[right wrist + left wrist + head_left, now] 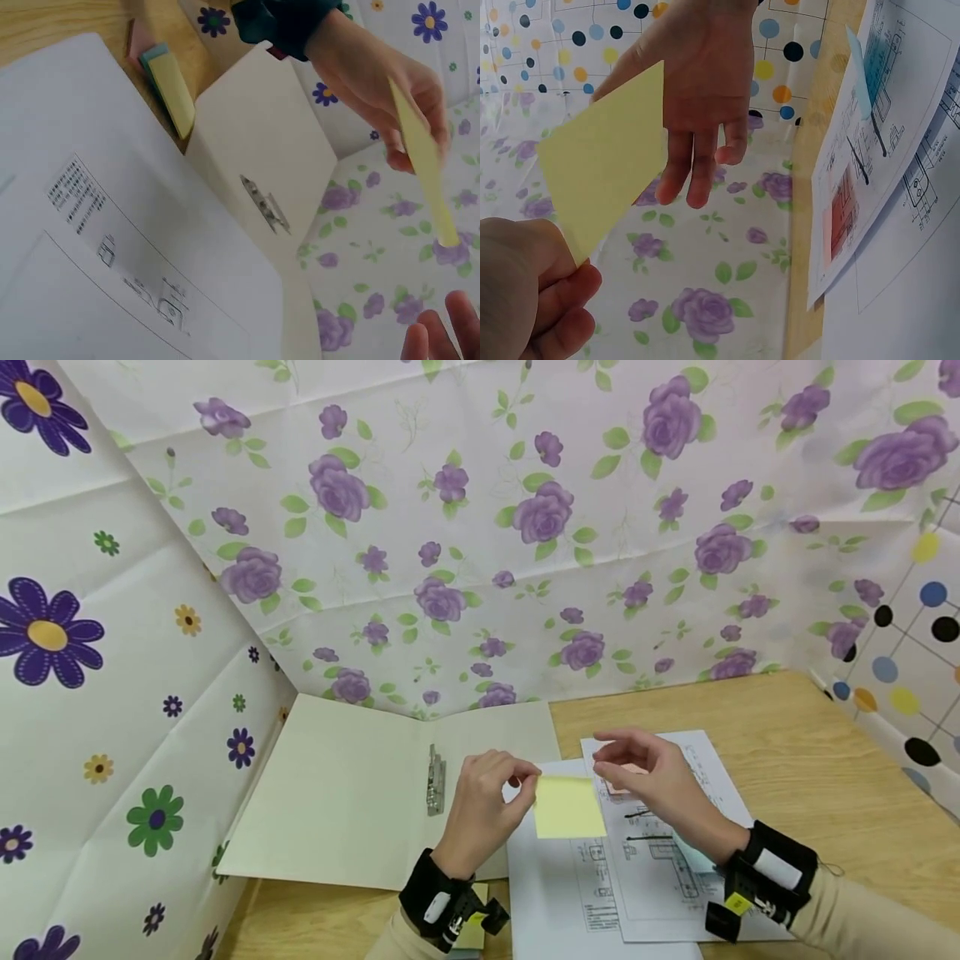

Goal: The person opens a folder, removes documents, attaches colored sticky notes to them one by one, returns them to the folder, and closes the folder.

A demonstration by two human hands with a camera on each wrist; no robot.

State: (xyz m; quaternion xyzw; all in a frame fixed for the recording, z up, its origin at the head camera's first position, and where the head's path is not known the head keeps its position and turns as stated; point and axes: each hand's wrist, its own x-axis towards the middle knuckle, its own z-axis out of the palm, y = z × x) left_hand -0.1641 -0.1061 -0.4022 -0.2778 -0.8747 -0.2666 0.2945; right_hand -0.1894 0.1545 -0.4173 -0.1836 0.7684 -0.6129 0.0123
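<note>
The yellow note [570,807] and printed sheets [547,893] are looking like matt paper; the folder [337,793] is showing matt card, its clip [436,781] gleaming like metal. The worktop [847,777] is showing smooth wood grain; the wrist straps [420,892] are resembling cloth.

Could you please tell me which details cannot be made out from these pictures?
Printed text on the lower drawing sheet: too small to read in the head view.
Pink sticky note: partly hidden by the right hand in the head view.
Light-blue sticky note: partly hidden by the right wrist, head view.
Right hand: mostly cut off by the frame's edges, right wrist view.
</note>
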